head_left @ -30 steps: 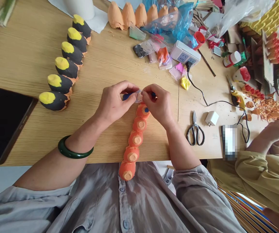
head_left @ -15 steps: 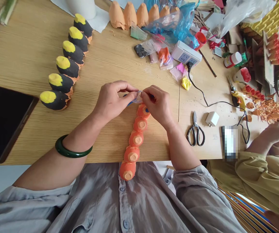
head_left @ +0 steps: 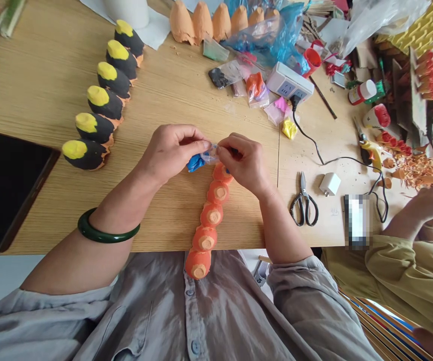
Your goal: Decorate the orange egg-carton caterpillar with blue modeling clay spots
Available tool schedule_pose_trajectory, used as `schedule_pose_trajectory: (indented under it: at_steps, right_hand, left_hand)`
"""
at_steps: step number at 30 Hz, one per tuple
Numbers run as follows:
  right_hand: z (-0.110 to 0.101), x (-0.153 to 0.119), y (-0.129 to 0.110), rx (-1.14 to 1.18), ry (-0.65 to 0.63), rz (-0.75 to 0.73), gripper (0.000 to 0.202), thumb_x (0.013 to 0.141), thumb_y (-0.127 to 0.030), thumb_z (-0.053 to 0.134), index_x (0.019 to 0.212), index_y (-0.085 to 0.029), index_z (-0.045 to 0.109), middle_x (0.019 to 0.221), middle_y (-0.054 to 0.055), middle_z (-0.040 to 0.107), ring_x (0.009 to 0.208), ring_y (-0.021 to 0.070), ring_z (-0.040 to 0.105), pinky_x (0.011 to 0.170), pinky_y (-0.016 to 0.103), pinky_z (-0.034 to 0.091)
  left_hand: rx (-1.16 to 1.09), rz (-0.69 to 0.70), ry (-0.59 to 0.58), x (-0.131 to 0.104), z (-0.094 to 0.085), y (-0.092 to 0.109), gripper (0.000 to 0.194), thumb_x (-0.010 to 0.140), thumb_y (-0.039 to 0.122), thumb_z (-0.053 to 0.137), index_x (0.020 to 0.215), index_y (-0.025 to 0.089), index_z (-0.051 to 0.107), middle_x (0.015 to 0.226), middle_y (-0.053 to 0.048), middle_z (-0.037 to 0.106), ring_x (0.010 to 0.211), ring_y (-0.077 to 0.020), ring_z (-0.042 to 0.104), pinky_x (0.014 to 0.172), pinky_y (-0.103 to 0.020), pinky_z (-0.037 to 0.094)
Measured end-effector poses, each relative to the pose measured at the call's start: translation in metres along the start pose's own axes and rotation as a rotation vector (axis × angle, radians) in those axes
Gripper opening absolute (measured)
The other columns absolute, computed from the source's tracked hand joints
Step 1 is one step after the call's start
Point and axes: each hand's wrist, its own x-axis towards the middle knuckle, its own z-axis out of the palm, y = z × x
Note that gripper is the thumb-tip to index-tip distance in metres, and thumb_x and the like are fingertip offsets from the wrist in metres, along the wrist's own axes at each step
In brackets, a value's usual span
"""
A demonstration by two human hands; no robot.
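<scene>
Between my two hands is a small clear plastic bag [head_left: 211, 155] with a lump of blue clay [head_left: 195, 162] in its left end. My left hand [head_left: 174, 150] pinches the bag's upper edge between thumb and forefinger. On the other side, my right hand [head_left: 244, 160] pinches the bag's right end, its remaining fingers curled. Below the hands lies a row of orange-painted egg-carton cups [head_left: 213, 214] with bare round tips, its near end sticking out over the table edge. A bit of blue shows on the far cup, partly hidden by my right hand.
A row of black and yellow cups [head_left: 105, 103] and a dark tablet [head_left: 9, 190] lie at left. Scissors [head_left: 304, 200], a white charger [head_left: 329, 184] and a plugged power strip [head_left: 290, 82] are at right. Clay bags [head_left: 256, 90] lie behind. A co-worker's hand [head_left: 427, 205] shows far right.
My left hand has shifted slightly left and the bag has turned, so more of the blue clay shows. My right hand has barely moved.
</scene>
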Motion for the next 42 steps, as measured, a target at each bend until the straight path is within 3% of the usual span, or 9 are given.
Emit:
schedule_pose_trajectory:
  at_steps: [3, 9, 15, 21, 24, 30, 36, 39, 42]
  right_hand:
    - [-0.005, 0.002, -0.008, 0.165, -0.034, 0.058, 0.02, 0.095, -0.031, 0.07, 0.078, -0.022, 0.068, 0.075, -0.001, 0.06, 0.072, 0.0143, 0.049, 0.071, 0.032, 0.042]
    - [-0.013, 0.003, -0.024, 0.585, -0.116, 0.379, 0.031, 0.085, -0.043, 0.079, 0.066, -0.024, 0.063, 0.06, -0.007, 0.038, 0.057, 0.0101, 0.027, 0.052, 0.028, 0.024]
    - [-0.011, 0.002, -0.026, 0.459, 0.039, 0.286, 0.044, 0.082, -0.062, 0.1, 0.08, -0.025, 0.076, 0.075, 0.002, 0.065, 0.069, 0.0163, 0.05, 0.055, 0.029, 0.043]
    - [-0.011, 0.005, -0.02, 0.639, -0.064, 0.444, 0.051, 0.08, -0.066, 0.097, 0.078, -0.025, 0.067, 0.062, -0.005, 0.042, 0.057, 0.011, 0.033, 0.047, 0.026, 0.026]
    - [-0.01, 0.005, -0.018, 0.662, -0.053, 0.444, 0.054, 0.078, -0.068, 0.097, 0.077, -0.025, 0.065, 0.063, -0.006, 0.041, 0.056, 0.0091, 0.033, 0.047, 0.025, 0.024]
    - [-0.008, 0.004, -0.02, 0.542, 0.022, 0.342, 0.06, 0.085, -0.076, 0.092, 0.076, -0.024, 0.063, 0.067, -0.005, 0.047, 0.062, 0.0101, 0.044, 0.051, 0.022, 0.032]
    - [-0.008, 0.003, -0.018, 0.557, -0.019, 0.35, 0.052, 0.09, -0.065, 0.09, 0.077, -0.024, 0.062, 0.067, -0.006, 0.046, 0.062, 0.01, 0.042, 0.052, 0.022, 0.033]
    - [-0.011, 0.004, -0.013, 0.637, -0.004, 0.39, 0.032, 0.093, -0.05, 0.085, 0.089, -0.024, 0.066, 0.07, -0.006, 0.048, 0.062, 0.0113, 0.043, 0.052, 0.024, 0.035]
    - [-0.015, 0.006, -0.008, 0.65, 0.076, 0.402, 0.012, 0.095, -0.031, 0.078, 0.098, -0.025, 0.068, 0.085, 0.0, 0.061, 0.072, 0.0143, 0.056, 0.058, 0.027, 0.048]
  left_hand:
    - [-0.128, -0.044, -0.073, 0.0, -0.001, 0.003, 0.02, 0.083, 0.044, 0.087, 0.08, 0.026, 0.08, 0.077, 0.001, 0.076, 0.077, -0.0179, 0.06, 0.072, -0.038, 0.049]
    - [-0.346, -0.072, -0.239, 0.001, -0.002, 0.006, 0.039, 0.083, 0.06, 0.098, 0.085, 0.025, 0.081, 0.086, -0.001, 0.08, 0.084, -0.0182, 0.068, 0.086, -0.039, 0.061]
    - [-0.391, -0.076, -0.21, 0.002, -0.003, 0.005, 0.036, 0.081, 0.052, 0.103, 0.089, 0.024, 0.082, 0.09, -0.003, 0.079, 0.083, -0.0168, 0.065, 0.073, -0.033, 0.051]
    - [-0.388, -0.103, -0.237, -0.003, 0.001, 0.009, 0.049, 0.081, 0.066, 0.103, 0.087, 0.025, 0.077, 0.084, 0.0, 0.073, 0.077, -0.0148, 0.056, 0.067, -0.032, 0.044]
    - [-0.357, -0.072, -0.222, -0.003, 0.002, 0.01, 0.05, 0.083, 0.07, 0.1, 0.086, 0.026, 0.077, 0.081, 0.0, 0.074, 0.073, -0.0146, 0.053, 0.063, -0.032, 0.042]
    - [-0.378, -0.058, -0.227, -0.002, 0.004, 0.008, 0.038, 0.077, 0.052, 0.104, 0.094, 0.026, 0.085, 0.097, -0.002, 0.086, 0.088, -0.0195, 0.076, 0.075, -0.032, 0.06]
    - [-0.37, -0.081, -0.23, -0.002, 0.005, 0.002, 0.031, 0.075, 0.044, 0.102, 0.09, 0.024, 0.084, 0.095, -0.006, 0.086, 0.083, -0.0227, 0.081, 0.067, -0.032, 0.061]
    - [-0.404, -0.101, -0.194, -0.001, 0.008, 0.001, 0.027, 0.077, 0.041, 0.1, 0.09, 0.024, 0.084, 0.099, -0.007, 0.087, 0.092, -0.0255, 0.084, 0.074, -0.034, 0.066]
    - [-0.411, -0.117, -0.146, 0.0, 0.012, 0.001, 0.023, 0.084, 0.039, 0.095, 0.093, 0.022, 0.082, 0.104, -0.008, 0.088, 0.105, -0.0281, 0.086, 0.083, -0.037, 0.069]
